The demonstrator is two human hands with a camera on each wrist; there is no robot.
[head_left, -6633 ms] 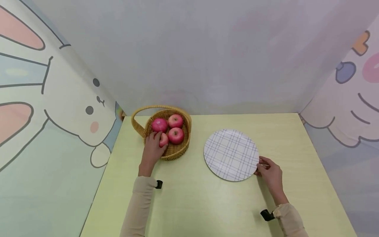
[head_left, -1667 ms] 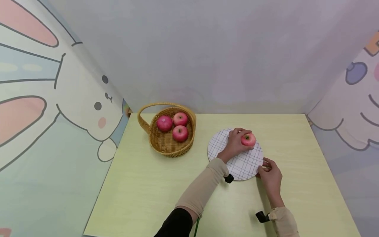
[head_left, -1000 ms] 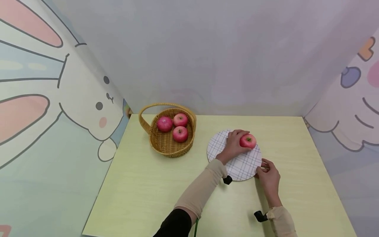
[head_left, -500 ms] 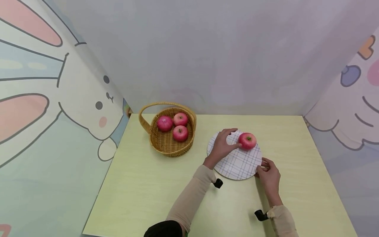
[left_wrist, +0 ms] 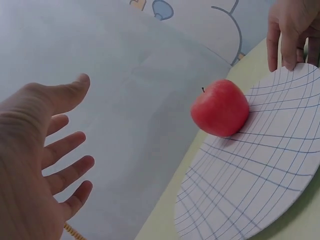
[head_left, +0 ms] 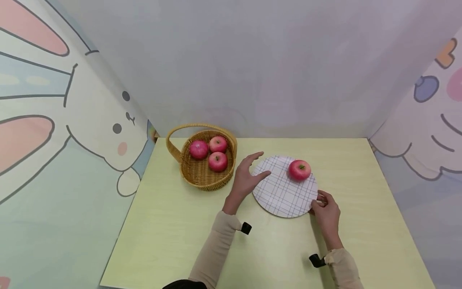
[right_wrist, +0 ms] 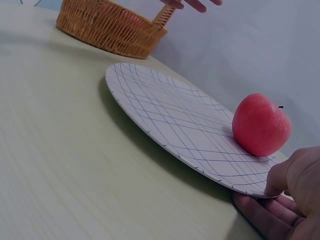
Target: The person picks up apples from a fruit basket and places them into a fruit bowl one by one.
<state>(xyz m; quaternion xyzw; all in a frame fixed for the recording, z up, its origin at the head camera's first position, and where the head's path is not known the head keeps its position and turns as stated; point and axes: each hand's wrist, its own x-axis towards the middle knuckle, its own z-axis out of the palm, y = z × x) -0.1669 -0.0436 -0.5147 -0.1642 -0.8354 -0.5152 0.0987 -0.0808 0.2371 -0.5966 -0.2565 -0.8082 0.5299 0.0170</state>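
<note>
A: Pale grey walls [head_left: 252, 80], printed at the sides with cartoon animals, meet a pale yellow-green worktop [head_left: 173, 233]. How are the fingers?

B: On the left hand [head_left: 245, 180], spread well apart from the thumb, gripping nothing. On the right hand [head_left: 327, 210], pinching the rim of a round white plate with blue grid lines [head_left: 276, 196], thumb on the edge, fingers beneath.

A: And the apple?

B: One glossy red apple [head_left: 299, 170] rests on the plate, toward its far right, touching neither hand. It's round, so no long axis to mind; the short dark stem is on top.

A: Other fruit?

B: Left of the left hand, in a tan wicker basket with a hooped handle [head_left: 196, 176]: two more red apples [head_left: 218, 161] and a round, darker magenta fruit [head_left: 199, 149]. I'd say that side matters most: the left hand is much nearer the basket than the right, yet its thumb gap faces the plate.
</note>
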